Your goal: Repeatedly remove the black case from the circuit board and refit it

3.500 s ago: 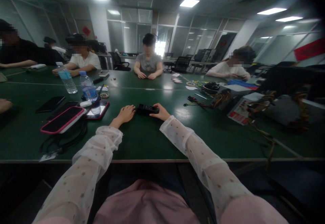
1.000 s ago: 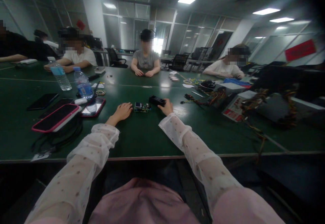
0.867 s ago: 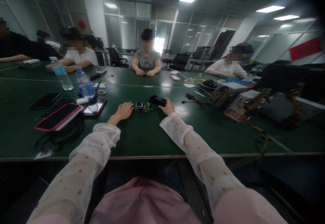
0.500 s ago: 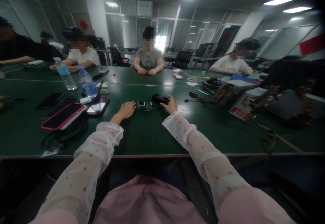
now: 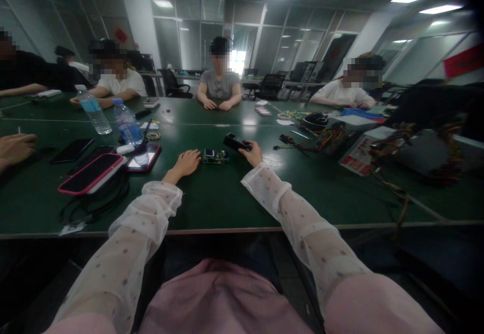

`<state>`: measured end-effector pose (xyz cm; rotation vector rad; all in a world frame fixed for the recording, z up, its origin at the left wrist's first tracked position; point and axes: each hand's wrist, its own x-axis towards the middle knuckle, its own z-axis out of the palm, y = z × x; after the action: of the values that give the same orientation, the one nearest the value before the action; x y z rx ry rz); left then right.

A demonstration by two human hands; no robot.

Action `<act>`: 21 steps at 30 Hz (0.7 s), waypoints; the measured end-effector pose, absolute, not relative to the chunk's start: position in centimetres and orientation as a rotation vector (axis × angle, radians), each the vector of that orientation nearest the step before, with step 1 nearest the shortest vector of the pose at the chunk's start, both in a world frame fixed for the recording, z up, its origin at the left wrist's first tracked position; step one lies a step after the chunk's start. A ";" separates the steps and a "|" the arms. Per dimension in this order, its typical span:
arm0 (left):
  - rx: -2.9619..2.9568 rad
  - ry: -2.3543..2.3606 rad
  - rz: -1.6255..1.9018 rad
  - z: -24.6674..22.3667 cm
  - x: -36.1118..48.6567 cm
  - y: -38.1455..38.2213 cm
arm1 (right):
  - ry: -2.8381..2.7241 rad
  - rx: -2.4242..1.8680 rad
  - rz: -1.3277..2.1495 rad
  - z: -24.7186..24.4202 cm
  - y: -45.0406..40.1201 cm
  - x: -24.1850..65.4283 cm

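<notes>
A small green circuit board (image 5: 216,156) with a little screen lies on the dark green table (image 5: 223,198) between my hands. My left hand (image 5: 188,162) rests flat on the tabletop just left of the board, fingers stretched out and holding nothing. With thumb and fingers my right hand (image 5: 254,154) grips the near right end of a black box-shaped case (image 5: 236,142). The case is tilted, its far left end behind the board's right side. What the case is exactly, I cannot make out.
Phones, one in a pink-edged case (image 5: 93,173), and two water bottles (image 5: 126,122) stand or lie at left. Bundled cables (image 5: 333,140) and metal power supply boxes (image 5: 359,157) fill the right. A co-worker's hand (image 5: 17,148) is at the left edge; several people sit opposite.
My right hand has closed on the black case and its end is raised slightly. A co-worker's hand has come further into view at left. My left hand stays put.
</notes>
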<state>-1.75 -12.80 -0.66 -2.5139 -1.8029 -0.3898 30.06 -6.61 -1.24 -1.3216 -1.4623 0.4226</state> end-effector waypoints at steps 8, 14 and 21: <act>-2.510 -1.773 -0.394 -0.8 -1.9 -12.7 | -1.678 -0.929 0.704 1.2 -9.0 27.3; -2.504 -1.799 -0.403 -1.0 -1.9 -12.7 | -1.824 -0.869 0.774 1.6 -9.9 26.8; -2.498 -1.816 -0.389 -0.9 -1.8 -12.6 | -1.906 -0.904 0.659 1.6 -10.1 27.0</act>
<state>-1.77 -12.62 -0.92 -2.4981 -1.8162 -0.3888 26.96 -10.13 1.64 -0.9036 -1.9063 0.6594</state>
